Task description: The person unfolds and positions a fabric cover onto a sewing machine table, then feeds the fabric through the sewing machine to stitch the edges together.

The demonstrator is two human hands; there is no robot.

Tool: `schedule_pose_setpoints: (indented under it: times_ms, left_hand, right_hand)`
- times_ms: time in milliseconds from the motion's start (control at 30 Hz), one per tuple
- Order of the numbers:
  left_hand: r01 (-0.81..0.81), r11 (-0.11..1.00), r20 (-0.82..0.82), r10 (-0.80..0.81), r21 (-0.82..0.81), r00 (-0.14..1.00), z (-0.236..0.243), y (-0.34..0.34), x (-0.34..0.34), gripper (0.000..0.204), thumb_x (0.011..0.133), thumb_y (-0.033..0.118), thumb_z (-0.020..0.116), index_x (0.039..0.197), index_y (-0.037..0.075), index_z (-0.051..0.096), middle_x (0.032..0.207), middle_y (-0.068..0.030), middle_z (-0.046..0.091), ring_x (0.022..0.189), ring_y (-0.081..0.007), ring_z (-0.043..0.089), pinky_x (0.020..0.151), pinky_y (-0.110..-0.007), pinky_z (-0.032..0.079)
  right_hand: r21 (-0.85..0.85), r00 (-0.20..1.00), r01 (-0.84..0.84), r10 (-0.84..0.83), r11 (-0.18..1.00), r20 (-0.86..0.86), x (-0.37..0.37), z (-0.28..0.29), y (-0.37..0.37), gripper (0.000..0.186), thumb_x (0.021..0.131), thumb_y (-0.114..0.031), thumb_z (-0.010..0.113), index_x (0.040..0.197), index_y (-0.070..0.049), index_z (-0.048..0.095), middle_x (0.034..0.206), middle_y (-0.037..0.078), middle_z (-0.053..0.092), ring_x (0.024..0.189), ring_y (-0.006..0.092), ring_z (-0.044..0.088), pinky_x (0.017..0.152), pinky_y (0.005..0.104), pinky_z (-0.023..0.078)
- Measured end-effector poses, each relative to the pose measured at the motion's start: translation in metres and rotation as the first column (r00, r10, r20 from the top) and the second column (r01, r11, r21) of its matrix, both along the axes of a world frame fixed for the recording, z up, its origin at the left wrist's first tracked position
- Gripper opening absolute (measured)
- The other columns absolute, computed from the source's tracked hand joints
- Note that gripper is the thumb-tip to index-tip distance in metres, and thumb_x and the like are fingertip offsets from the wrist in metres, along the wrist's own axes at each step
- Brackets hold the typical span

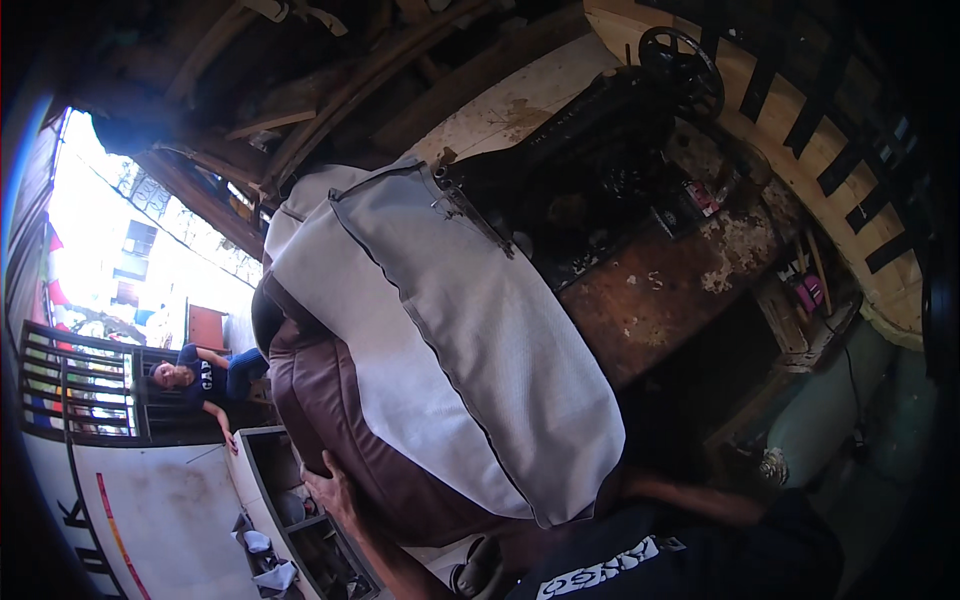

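"What takes up the most room?"

"The cover (520, 370): pale grey, finely grained sheeting above, smooth leather-like maroon folds down its left side. A dark ridged seam (431, 345) curves along the grey."

"Where is it?"

"In the middle, spilling towards the wearer, its upper end just beside the head of the sewing machine (575, 145). I can't tell whether it's under the needle."

"And beneath the machine?"

"A table (640, 315), rusty brown, blotched with pale, flaky patches. The machine is black metal, long and rounded, with a spoked round handwheel (683, 72) at its far end."

"The hands?"

"The left hand (332, 492) rests against the maroon edge, fingers apart. The right forearm (700, 497) meets the cover's lower right edge; cloth and shadow hide the right hand, so I can't tell how its fingers stand."

"Anything smaller?"

"A glossy pink piece (810, 291), right of the table."
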State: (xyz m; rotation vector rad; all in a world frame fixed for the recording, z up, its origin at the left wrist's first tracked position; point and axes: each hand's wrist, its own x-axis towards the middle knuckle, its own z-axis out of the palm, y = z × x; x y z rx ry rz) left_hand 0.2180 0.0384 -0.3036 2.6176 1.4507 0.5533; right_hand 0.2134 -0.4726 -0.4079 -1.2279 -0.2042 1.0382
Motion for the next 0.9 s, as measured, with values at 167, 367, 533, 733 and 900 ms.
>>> schedule_pose_setpoints:
  times_ms: [167, 367, 533, 733, 900]
  left_hand:
    - [0.152, 0.986, 0.096, -0.158, 0.070, 0.983, 0.013, 0.015, 0.053, 0.040, 0.101, 0.041, 0.063, 0.121, 0.005, 0.060, 0.104, -0.0335, 0.070, 0.103, -0.0566, 0.064, 0.083, -0.060, 0.048]
    - [0.487, 0.872, 0.239, -0.463, -0.048, 0.854, 0.153, 0.012, 0.177, 0.053, 0.106, 0.044, 0.053, 0.112, -0.007, 0.064, 0.102, -0.0310, 0.071, 0.094, -0.0489, 0.066, 0.083, -0.052, 0.049]
    - [0.187, 0.982, 0.425, -0.180, 0.025, 0.887, 0.116, 0.045, 0.224, 0.056, 0.107, 0.047, 0.050, 0.119, -0.005, 0.066, 0.107, -0.0316, 0.072, 0.100, -0.0494, 0.068, 0.086, -0.053, 0.050]
    - [-0.011, 0.995, 0.425, -0.033, 0.099, 0.904, -0.027, -0.060, 0.205, 0.058, 0.105, 0.045, 0.054, 0.130, -0.007, 0.059, 0.116, -0.0347, 0.069, 0.110, -0.0511, 0.066, 0.099, -0.056, 0.050]
    - [0.155, 0.970, 0.380, -0.216, 0.186, 0.899, 0.008, -0.095, 0.164, 0.058, 0.099, 0.026, 0.063, 0.144, -0.007, 0.047, 0.147, -0.0307, 0.050, 0.144, -0.0485, 0.040, 0.119, -0.054, 0.035]
  right_hand:
    - [0.078, 0.932, 0.245, -0.257, 0.966, 0.256, 0.045, 0.100, -0.006, 0.019, 0.099, -0.012, 0.064, 0.114, -0.002, 0.070, 0.096, 0.004, 0.072, 0.089, 0.0173, 0.068, 0.082, 0.0316, 0.052]
    - [0.167, 0.801, 0.370, -0.405, 0.914, 0.440, 0.127, 0.249, -0.039, 0.014, 0.098, -0.007, 0.070, 0.109, -0.001, 0.073, 0.100, 0.006, 0.076, 0.094, 0.0106, 0.069, 0.083, 0.0276, 0.054]
    - [0.139, 0.341, 0.508, -0.346, 0.850, 0.874, 0.152, 0.202, -0.031, 0.025, 0.094, -0.005, 0.071, 0.118, 0.002, 0.071, 0.111, 0.013, 0.074, 0.106, 0.0214, 0.071, 0.093, 0.0343, 0.055]
    - [-0.540, 0.946, -0.113, 0.256, 0.834, 0.197, 0.003, -0.012, -0.085, 0.028, 0.091, -0.021, 0.068, 0.106, 0.002, 0.068, 0.085, 0.012, 0.066, 0.070, 0.0250, 0.065, 0.063, 0.0396, 0.054]
    - [-0.679, 0.955, -0.223, 0.295, 0.700, -0.009, 0.015, 0.019, -0.069, 0.040, 0.086, -0.031, 0.070, 0.107, 0.003, 0.066, 0.100, 0.018, 0.067, 0.085, 0.0357, 0.069, 0.076, 0.0464, 0.057]
